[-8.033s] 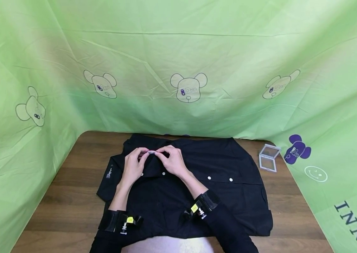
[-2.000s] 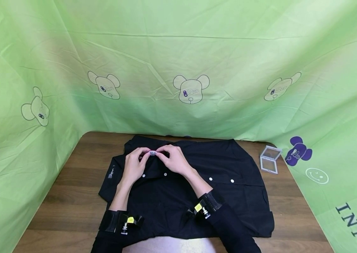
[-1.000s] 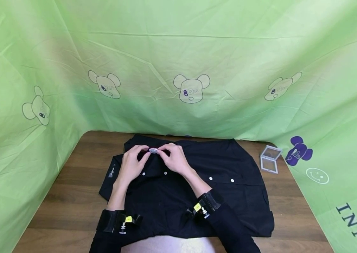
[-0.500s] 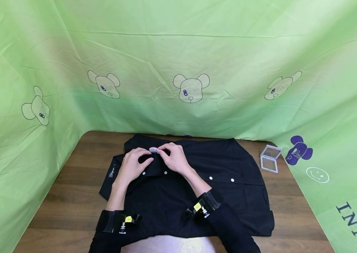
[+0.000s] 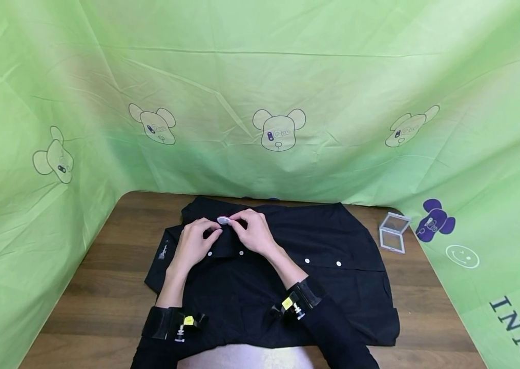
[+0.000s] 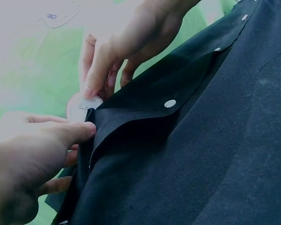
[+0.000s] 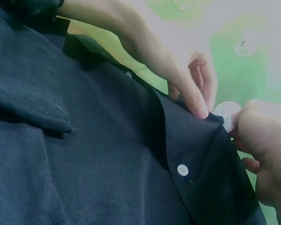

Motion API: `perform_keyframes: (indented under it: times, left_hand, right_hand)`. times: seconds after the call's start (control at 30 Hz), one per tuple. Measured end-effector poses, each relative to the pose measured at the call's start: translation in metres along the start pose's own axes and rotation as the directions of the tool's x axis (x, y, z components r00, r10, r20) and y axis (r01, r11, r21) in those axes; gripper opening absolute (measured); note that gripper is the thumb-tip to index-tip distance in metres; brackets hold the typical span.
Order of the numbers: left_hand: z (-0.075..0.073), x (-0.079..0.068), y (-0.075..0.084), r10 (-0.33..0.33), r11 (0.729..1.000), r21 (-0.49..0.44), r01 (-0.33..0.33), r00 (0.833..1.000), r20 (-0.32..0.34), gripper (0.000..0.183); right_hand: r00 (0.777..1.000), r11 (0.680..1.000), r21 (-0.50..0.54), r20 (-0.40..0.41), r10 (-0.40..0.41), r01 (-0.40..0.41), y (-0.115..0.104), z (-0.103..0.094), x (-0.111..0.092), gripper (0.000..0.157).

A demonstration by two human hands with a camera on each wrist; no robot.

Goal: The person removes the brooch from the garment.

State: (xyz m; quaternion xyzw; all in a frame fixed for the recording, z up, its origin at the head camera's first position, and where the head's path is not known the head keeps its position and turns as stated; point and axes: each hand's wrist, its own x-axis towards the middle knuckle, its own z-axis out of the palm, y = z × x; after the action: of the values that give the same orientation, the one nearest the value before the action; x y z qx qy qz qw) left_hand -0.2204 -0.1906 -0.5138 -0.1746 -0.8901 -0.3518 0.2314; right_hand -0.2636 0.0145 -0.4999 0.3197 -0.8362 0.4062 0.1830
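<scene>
A black button-up shirt [image 5: 324, 266] lies spread on the wooden table [image 5: 103, 287], with both hands at its upper left edge. My right hand [image 5: 236, 223] pinches a small round silvery disc [image 5: 223, 220] against the fabric edge. My left hand [image 5: 211, 233] pinches the black fabric just beside it. In the left wrist view the left thumb [image 6: 79, 133] sits on the fabric fold below the disc [image 6: 79, 107], and the right hand [image 6: 126, 47] comes down from above. The right wrist view shows the disc [image 7: 226, 112] between both hands, with a white button [image 7: 182, 169] below.
A small clear square box [image 5: 393, 231] lies open at the table's right rear corner. Green printed cloth [image 5: 260, 102] hangs round the back and both sides. White buttons [image 5: 306, 260] run along the shirt placket.
Earlier both hands held the disc between their fingertips. The left fingers have since slipped down onto the fabric edge, and the disc stays in the right hand at the same spot.
</scene>
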Motion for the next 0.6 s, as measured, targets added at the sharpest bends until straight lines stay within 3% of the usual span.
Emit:
perform_keyframes:
  times: [0.6]
  left_hand:
    - [-0.0041,0.0006,-0.0002,-0.005,1.0,-0.021,0.005,1.0,0.005,0.006]
  right_hand:
    - [0.992,0.986,-0.114,-0.002,-0.123,0.122,0.0015,0.0028,0.0005,0.009]
